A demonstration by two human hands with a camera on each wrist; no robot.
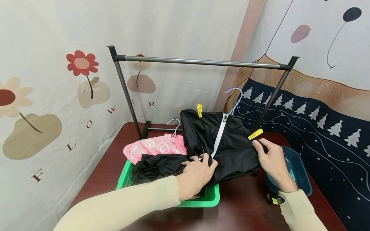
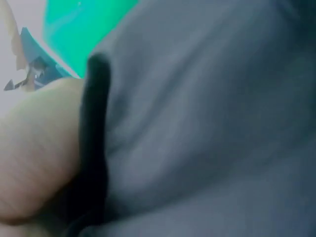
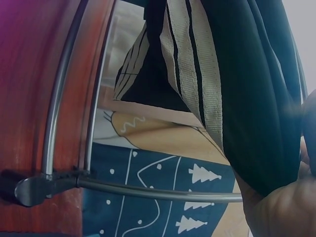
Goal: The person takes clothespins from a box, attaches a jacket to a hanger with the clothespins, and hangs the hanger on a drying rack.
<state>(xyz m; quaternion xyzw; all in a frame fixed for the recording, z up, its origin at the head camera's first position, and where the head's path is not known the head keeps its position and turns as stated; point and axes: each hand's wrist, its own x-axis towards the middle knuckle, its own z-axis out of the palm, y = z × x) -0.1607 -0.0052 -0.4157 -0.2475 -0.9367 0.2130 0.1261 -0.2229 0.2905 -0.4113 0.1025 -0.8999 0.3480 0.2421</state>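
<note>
In the centre of the head view we are seeing a black jacket [image 1: 237, 157] spreading above the right end of a green basket [image 1: 214, 200], its white zip [image 1: 220, 134] slanting down the front and a blue hanger [image 1: 238, 99] standing out at its neck. The right hand [image 1: 271, 158], at right of centre, is pinching the jacket's edge between thumb and bent fingers, just below a yellow clip [image 1: 255, 134]. The left hand [image 1: 196, 175], at lower centre, is curling its fingers round the jacket's lower left part; we are not managing to tell how tightly. In the left wrist view dark cloth is filling most of the frame. A second yellow clip [image 1: 199, 110] is sitting on the jacket's upper left edge. Left of centre, a pink garment [image 1: 157, 147] with its own hanger [image 1: 175, 126] is lying in the basket, behind crumpled black cloth [image 1: 159, 165]. A metal rack [image 1: 199, 61] is standing behind, and a blue bin [image 1: 303, 173] is resting at lower right.
</note>
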